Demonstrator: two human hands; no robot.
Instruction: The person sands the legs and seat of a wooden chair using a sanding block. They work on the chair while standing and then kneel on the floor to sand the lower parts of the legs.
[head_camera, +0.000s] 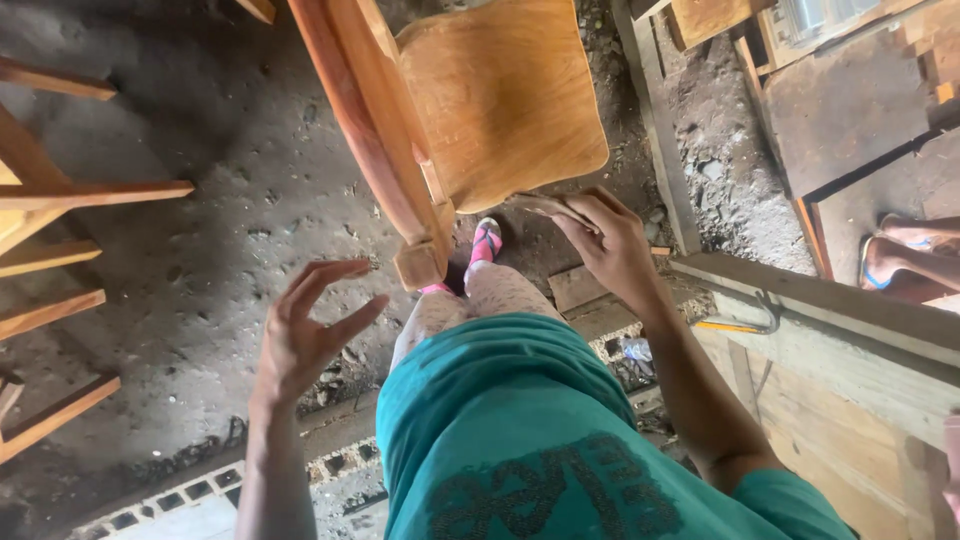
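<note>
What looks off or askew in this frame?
The wooden chair is tilted, its leg raised by the person's knee. The right hand presses a worn pad to the seat edge; the left hand hangs open. Rubble litters the floor.

Wooden frames (60, 260) at left, workbench (840, 400) (clamp (745, 322) on it), dirt floor (210, 170)
</note>
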